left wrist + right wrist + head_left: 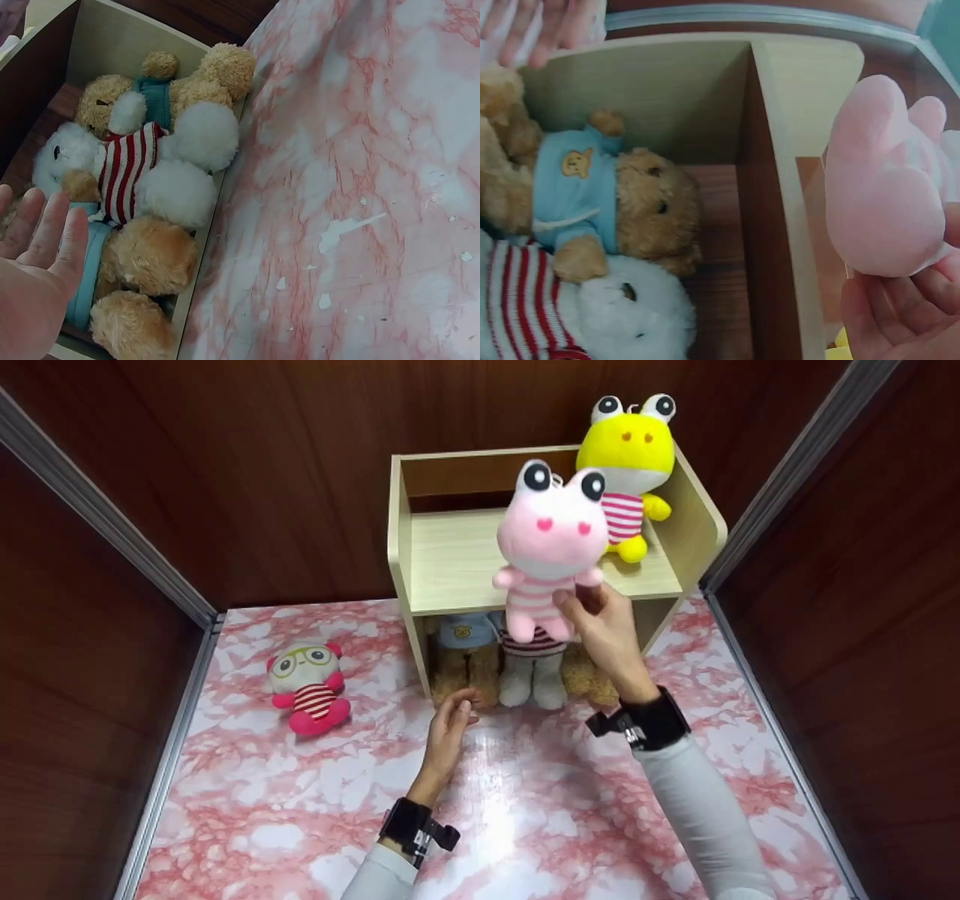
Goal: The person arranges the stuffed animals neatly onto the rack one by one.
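My right hand (606, 630) grips a pink frog plush (553, 540) by the side of its striped body, holding it upright in front of the shelf's upper level. In the right wrist view the plush's pink feet (889, 217) face the camera, the fingers beneath. My left hand (447, 731) hangs with loose fingers in front of the lower compartment and holds nothing; the left wrist view shows its fingers (49, 232) extended. A yellow frog plush (626, 457) with a striped body sits at the right end of the upper shelf, partly hidden by the pink one.
The pale wooden shelf (450, 562) stands against the dark back wall. Its lower compartment holds a bear in a blue hoodie (574, 180), a white plush in red stripes (127, 176) and another brown bear (217, 75). A pink panda plush (311, 690) lies on the marbled floor at left.
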Available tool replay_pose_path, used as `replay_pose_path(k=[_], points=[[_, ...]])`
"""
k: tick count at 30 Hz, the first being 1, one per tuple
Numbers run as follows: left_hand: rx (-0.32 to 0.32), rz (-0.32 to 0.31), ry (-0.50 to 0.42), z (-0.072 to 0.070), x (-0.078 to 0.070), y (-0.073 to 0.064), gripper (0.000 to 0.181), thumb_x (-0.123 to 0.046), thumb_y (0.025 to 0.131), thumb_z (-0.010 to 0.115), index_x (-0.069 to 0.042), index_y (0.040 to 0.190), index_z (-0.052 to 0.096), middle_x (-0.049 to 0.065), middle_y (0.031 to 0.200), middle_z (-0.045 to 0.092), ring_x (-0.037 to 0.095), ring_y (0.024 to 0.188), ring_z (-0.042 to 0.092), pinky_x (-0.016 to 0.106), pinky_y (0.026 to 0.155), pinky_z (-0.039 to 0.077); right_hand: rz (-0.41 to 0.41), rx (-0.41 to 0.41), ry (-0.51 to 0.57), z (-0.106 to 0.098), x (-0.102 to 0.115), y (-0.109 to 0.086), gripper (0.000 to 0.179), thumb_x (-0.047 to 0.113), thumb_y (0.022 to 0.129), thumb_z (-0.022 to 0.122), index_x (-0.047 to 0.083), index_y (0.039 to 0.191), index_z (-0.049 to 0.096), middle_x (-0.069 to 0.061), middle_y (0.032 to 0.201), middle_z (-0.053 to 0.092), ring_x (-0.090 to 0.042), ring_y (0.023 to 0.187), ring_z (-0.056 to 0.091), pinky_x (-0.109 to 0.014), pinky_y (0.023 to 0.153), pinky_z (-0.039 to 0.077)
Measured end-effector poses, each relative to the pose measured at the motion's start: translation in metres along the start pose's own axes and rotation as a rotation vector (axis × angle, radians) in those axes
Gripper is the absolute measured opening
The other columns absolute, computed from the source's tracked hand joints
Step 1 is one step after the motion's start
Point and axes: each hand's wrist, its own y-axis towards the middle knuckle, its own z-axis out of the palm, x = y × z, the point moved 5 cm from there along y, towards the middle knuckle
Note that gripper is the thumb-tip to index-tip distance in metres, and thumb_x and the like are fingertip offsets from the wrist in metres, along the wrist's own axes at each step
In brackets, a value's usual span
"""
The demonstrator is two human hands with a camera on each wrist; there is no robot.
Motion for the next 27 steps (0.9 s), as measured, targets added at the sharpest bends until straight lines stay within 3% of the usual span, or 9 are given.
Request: replay_pose_path(k=[5,9,14,18,27], points=[[-0.008,0.004,0.025,-0.002,0.001,-0.002,0.036,-0.010,0.111,0.043,0.015,0.136,0.051,0.038,0.135,0.052,0.057,0.122,0.051,0.056,0.102,0.051,-0.015,-0.019,-0.024,0.008,0.020,0.015,0.027,0.005,0.097,0.068,-0.010,0.120,0.068,-0.018,0.101,0.071,-0.016,0.081,0.062,-0.025,0.070,0.052],[-0.013,0.001,0.033,-0.003,0.003,-0.002,0.036,-0.010,0.111,0.043,0.014,0.137,0.051,0.038,0.134,0.053,0.055,0.121,0.053,0.054,0.101,0.052,-0.060,-0.031,-0.046,0.013,0.031,0.028,0.026,0.000,0.098,0.064,-0.014,0.119,0.066,-0.026,0.104,0.070,-0.013,0.083,0.062,-0.022,0.072,0.052],[-0.022,-0.016,0.020,-0.004,0.004,-0.003,0.035,-0.009,0.111,0.043,0.014,0.137,0.052,0.037,0.134,0.055,0.057,0.122,0.052,0.057,0.101,0.051,-0.057,-0.029,-0.062,0.017,0.016,0.050,0.027,0.006,0.100,0.063,-0.011,0.122,0.065,-0.024,0.105,0.069,-0.015,0.084,0.059,-0.024,0.071,0.049],[-0.026,-0.027,0.022,-0.004,0.006,-0.003,0.036,-0.009,0.111,0.043,0.013,0.137,0.052,0.035,0.134,0.056,0.055,0.123,0.053,0.055,0.101,0.051,-0.039,-0.017,-0.064,0.022,0.011,0.063,0.032,0.013,0.101,0.065,-0.006,0.127,0.065,-0.019,0.110,0.069,-0.016,0.090,0.059,-0.025,0.078,0.049],[-0.014,-0.043,0.014,-0.004,0.007,-0.002,0.038,-0.010,0.112,0.041,0.016,0.138,0.049,0.037,0.135,0.053,0.052,0.125,0.053,0.057,0.102,0.050,0.003,-0.033,-0.200,0.025,0.005,0.088,0.032,0.020,0.100,0.064,-0.004,0.121,0.067,-0.016,0.108,0.070,-0.017,0.092,0.059,-0.025,0.082,0.048]])
